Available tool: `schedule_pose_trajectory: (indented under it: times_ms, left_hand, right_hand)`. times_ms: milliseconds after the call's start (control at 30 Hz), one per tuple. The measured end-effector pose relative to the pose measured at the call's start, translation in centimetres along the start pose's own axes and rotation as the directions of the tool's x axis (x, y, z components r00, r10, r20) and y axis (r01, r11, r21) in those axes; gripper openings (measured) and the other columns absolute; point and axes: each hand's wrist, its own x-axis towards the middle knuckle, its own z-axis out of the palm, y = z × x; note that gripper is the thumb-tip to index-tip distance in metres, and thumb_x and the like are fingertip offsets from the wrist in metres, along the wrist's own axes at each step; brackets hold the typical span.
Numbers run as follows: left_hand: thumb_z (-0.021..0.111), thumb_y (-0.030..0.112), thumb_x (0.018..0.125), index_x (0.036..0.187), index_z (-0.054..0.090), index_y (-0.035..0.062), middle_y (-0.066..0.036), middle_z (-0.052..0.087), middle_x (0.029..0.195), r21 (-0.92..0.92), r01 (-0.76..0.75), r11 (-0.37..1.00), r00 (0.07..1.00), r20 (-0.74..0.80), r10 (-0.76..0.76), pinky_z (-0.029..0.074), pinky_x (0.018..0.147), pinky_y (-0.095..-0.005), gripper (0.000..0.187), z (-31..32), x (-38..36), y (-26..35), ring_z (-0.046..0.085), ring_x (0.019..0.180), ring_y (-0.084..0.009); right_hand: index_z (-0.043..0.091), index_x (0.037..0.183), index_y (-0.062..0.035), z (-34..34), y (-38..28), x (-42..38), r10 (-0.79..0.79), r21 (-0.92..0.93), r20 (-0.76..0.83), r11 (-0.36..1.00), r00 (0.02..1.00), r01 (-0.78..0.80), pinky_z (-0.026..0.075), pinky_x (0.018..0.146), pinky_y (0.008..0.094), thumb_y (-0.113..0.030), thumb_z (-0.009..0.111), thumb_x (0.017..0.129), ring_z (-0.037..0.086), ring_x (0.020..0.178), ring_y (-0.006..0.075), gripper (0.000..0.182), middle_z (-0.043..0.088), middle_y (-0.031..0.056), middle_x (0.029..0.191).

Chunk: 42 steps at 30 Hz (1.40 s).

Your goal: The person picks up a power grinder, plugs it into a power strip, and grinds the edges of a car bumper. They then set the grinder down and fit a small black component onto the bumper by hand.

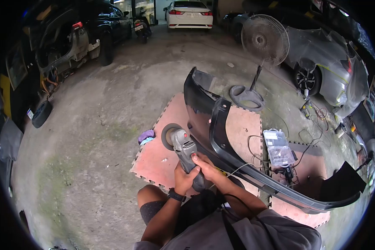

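Both my hands grip a grey angle grinder point(181, 146). My left hand point(183, 179) wraps its rear body from below, with a black watch on that wrist. My right hand point(207, 166) closes over the top of the body. The grinder's round disc point(168, 135) sits at the left edge of a black car bumper point(221, 137), which lies curved across reddish foam floor mats point(158, 160). Whether the disc touches the bumper is unclear.
A clear plastic parts box point(278, 146) and tangled cables lie on the mats to the right. A standing fan point(263, 41) is behind the bumper. A purple rag point(146, 135) lies left of the disc. Parked cars ring the concrete floor; a loose tyre point(41, 113) rests far left.
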Motion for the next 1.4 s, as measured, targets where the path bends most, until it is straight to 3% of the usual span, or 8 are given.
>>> schedule_pose_trajectory:
  times_ms: [233, 400, 800, 1133, 1200, 1233, 1333, 1400]
  left_hand:
    - [0.078, 0.013, 0.083, 0.128, 0.056, -0.0019, -0.012, 0.069, 0.116, 0.014, 0.035, 0.999, 0.987, 0.159, -0.036, 0.051, 0.096, -0.0358, 0.052, 0.5, -0.6, -0.3, 0.066, 0.107, -0.0215]
    - [0.077, 0.012, 0.084, 0.130, 0.055, -0.0005, -0.010, 0.067, 0.118, -0.138, 0.070, 0.988, 0.965, 0.261, -0.032, 0.050, 0.098, -0.0355, 0.053, 1.6, -0.7, -0.3, 0.064, 0.110, -0.0187]
    - [0.080, 0.015, 0.082, 0.131, 0.055, -0.0004, -0.010, 0.067, 0.119, -0.195, 0.077, 0.978, 0.950, 0.312, -0.013, 0.050, 0.098, -0.0359, 0.057, 3.5, -0.4, 0.2, 0.064, 0.111, -0.0196]
    - [0.080, 0.020, 0.079, 0.134, 0.053, -0.0014, -0.013, 0.066, 0.121, -0.132, 0.040, 0.990, 0.951, 0.309, 0.003, 0.049, 0.100, -0.0381, 0.065, 4.5, -0.1, -1.0, 0.064, 0.112, -0.0233]
    - [0.080, 0.021, 0.077, 0.131, 0.056, -0.0008, -0.013, 0.067, 0.120, -0.108, -0.045, 0.993, 0.935, 0.346, 0.080, 0.050, 0.098, -0.0382, 0.063, 4.4, 0.5, -0.8, 0.064, 0.111, -0.0238]
    - [0.080, 0.021, 0.077, 0.131, 0.056, -0.0008, -0.013, 0.067, 0.120, -0.107, -0.046, 0.993, 0.935, 0.347, 0.080, 0.050, 0.098, -0.0382, 0.063, 4.5, 1.2, -0.9, 0.064, 0.111, -0.0238]
    - [0.077, 0.017, 0.076, 0.122, 0.063, 0.0010, -0.010, 0.070, 0.110, -0.025, 0.137, 0.990, 0.829, 0.551, -0.101, 0.053, 0.090, -0.0371, 0.050, 5.3, 2.8, -0.8, 0.066, 0.101, -0.0216]
    - [0.076, 0.015, 0.077, 0.120, 0.064, 0.0008, -0.009, 0.070, 0.107, -0.108, 0.148, 0.983, 0.846, 0.528, -0.069, 0.053, 0.088, -0.0362, 0.047, 6.9, 2.5, -1.3, 0.066, 0.099, -0.0201]
  right_hand:
    - [0.048, 0.143, 0.0023, -2.2, 0.9, -1.9, -0.085, -0.046, 0.070, 0.995, 0.994, 0.088, 0.044, 0.104, 0.0366, -0.048, 0.058, 0.099, 0.056, 0.119, 0.0199, 0.068, 0.060, 0.0123, 0.129]
    - [0.046, 0.145, 0.0029, -4.0, 1.1, -3.0, -0.160, -0.280, 0.038, 0.946, 0.986, 0.165, 0.043, 0.105, 0.0398, -0.054, 0.060, 0.096, 0.057, 0.121, 0.0248, 0.076, 0.060, 0.0165, 0.131]
    - [0.060, 0.127, 0.0037, -4.0, -0.8, -4.2, -0.232, -0.182, -0.066, 0.959, 0.970, 0.217, 0.049, 0.094, 0.0359, -0.048, 0.066, 0.093, 0.061, 0.106, 0.0177, 0.062, 0.069, 0.0136, 0.112]
    - [0.058, 0.128, 0.0076, -5.1, -1.8, -4.2, -0.178, -0.219, -0.097, 0.964, 0.979, 0.154, 0.049, 0.094, 0.0377, -0.043, 0.068, 0.093, 0.061, 0.107, 0.0204, 0.063, 0.068, 0.0127, 0.111]
    - [0.056, 0.128, 0.0071, -4.6, -2.2, -4.3, -0.352, -0.293, -0.097, 0.904, 0.931, 0.311, 0.049, 0.094, 0.0377, -0.038, 0.071, 0.091, 0.061, 0.106, 0.0214, 0.060, 0.068, 0.0134, 0.109]
    - [0.056, 0.128, 0.0071, -4.7, -2.7, -4.4, -0.352, -0.292, -0.097, 0.904, 0.931, 0.312, 0.049, 0.094, 0.0377, -0.038, 0.071, 0.091, 0.061, 0.106, 0.0214, 0.060, 0.068, 0.0134, 0.109]
    - [0.053, 0.119, 0.0046, -7.0, -4.1, -4.6, -0.366, -0.638, -0.090, 0.735, 0.926, 0.228, 0.052, 0.084, 0.0406, -0.029, 0.076, 0.083, 0.067, 0.091, 0.0282, 0.054, 0.068, 0.0219, 0.099]
    - [0.054, 0.118, 0.0037, -7.4, -5.8, -5.2, -0.336, -0.689, -0.079, 0.699, 0.939, 0.192, 0.053, 0.080, 0.0416, -0.028, 0.076, 0.082, 0.068, 0.087, 0.0300, 0.053, 0.068, 0.0225, 0.096]
